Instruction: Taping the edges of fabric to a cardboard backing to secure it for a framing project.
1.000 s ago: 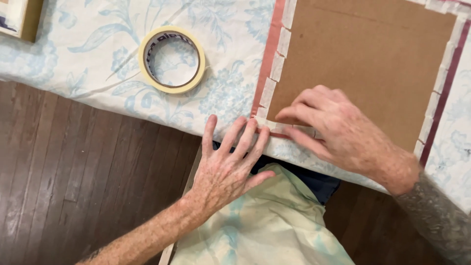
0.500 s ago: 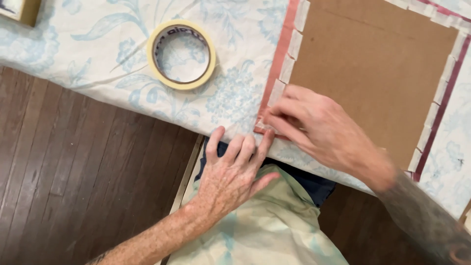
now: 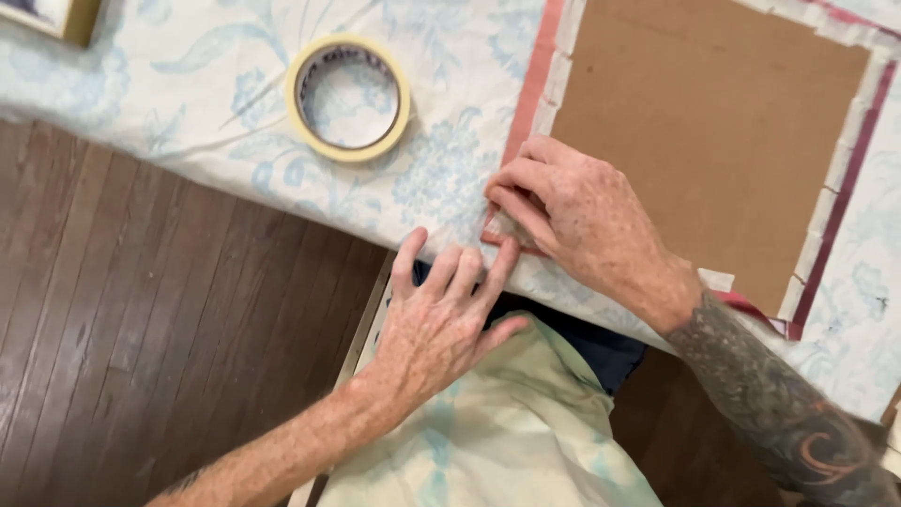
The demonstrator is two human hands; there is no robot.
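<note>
You are pinching the corner of the brown board (image 3: pixel 713 141) with your curled right hand (image 3: pixel 572 216) at the table edge, your flat, open left hand (image 3: pixel 436 324) is touching beside it, near the tape roll (image 3: pixel 348 98)

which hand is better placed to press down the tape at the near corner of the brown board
Right, probably: the right hand already pinches the tape at the board's corner, while the left hand lies flat at the table edge below.
</note>
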